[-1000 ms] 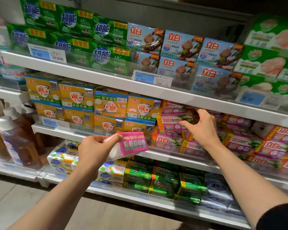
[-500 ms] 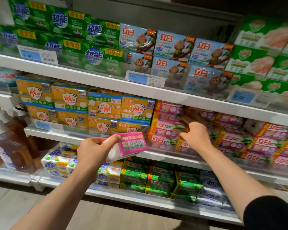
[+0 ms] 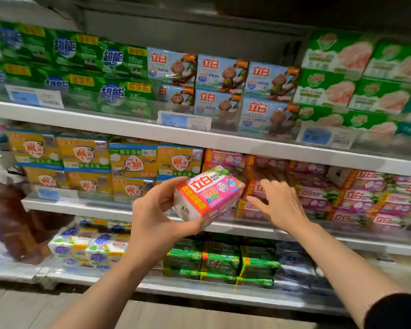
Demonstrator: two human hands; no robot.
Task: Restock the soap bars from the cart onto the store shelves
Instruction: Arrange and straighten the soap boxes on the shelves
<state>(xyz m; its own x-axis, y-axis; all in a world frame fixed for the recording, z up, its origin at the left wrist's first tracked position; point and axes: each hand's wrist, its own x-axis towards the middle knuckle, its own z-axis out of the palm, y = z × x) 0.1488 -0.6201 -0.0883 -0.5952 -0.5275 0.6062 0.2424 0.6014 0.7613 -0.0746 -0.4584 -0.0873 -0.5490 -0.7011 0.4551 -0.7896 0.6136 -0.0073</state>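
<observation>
held soap pack (image 3: 208, 192): pink and white wrap, red band with yellow letters
top-shelf left packs (image 3: 76, 65): green, blue-white logo, yellow tags
monkey packs (image 3: 221, 74): pale blue, red letters, brown monkey
top-shelf right packs (image 3: 337, 67): green and white, pink patch
middle-shelf left packs (image 3: 133, 162): yellow with blue stripe
shelf edges (image 3: 128, 130): white
sleeve (image 3: 399, 312): black

You are standing in a shop aisle. Long white metal shelves (image 3: 133, 132) run across in tiers, each packed with rows of wrapped soap: green packs (image 3: 119, 65), pale blue packs printed with a monkey (image 3: 220, 73), yellow boxes (image 3: 133, 160) and pink-and-red packs (image 3: 365, 188). Blue-and-white price tags (image 3: 184, 120) sit behind clear strips on the shelf edges.
</observation>
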